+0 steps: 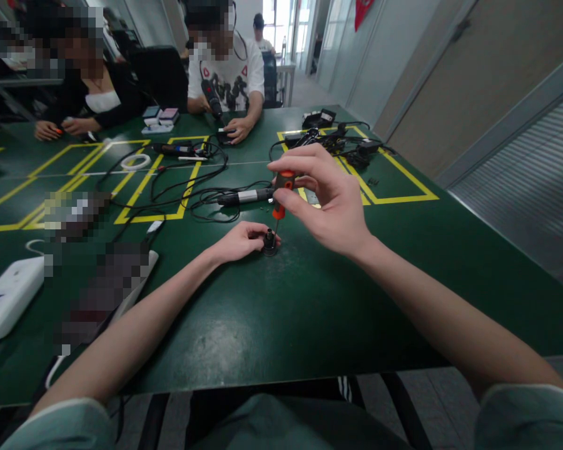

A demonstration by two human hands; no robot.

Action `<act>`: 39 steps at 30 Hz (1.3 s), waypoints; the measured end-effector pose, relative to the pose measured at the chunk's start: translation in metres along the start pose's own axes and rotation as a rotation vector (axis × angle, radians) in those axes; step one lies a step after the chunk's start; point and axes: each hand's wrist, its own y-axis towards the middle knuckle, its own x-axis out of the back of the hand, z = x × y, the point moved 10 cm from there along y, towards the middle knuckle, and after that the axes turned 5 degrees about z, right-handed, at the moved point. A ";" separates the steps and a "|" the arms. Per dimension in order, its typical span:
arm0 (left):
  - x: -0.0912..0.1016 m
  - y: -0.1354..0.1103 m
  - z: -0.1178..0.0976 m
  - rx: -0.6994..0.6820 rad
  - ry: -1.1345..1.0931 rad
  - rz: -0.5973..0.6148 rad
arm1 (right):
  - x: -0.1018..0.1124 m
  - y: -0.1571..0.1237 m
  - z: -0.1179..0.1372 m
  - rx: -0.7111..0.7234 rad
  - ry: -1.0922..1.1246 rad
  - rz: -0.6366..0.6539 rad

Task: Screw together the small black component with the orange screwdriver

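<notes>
My right hand point(326, 197) pinches an orange-handled screwdriver point(281, 195) and holds it upright, its tip pointing down into a small black round part point(269, 242) on the green table point(263, 325). My left hand point(238, 240) rests on the table with its fingers curled round that black part, steadying it from the left.
A black and silver tool point(244, 197) with tangled black cables lies just behind my hands. A white box point(7, 299) sits at the left edge. More black devices point(342, 142) lie far right. Two people sit across the table, one holding a black tool point(212, 97).
</notes>
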 end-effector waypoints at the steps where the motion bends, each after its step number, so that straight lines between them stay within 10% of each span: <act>1: 0.000 0.000 0.000 0.004 0.001 -0.007 | 0.001 0.000 0.001 0.007 0.000 -0.007; 24: 0.008 0.002 0.003 0.010 -0.018 -0.128 | -0.001 0.001 0.001 0.001 0.009 0.002; 39: 0.011 -0.002 0.005 0.052 -0.181 0.052 | -0.004 0.001 0.001 -0.017 0.049 0.031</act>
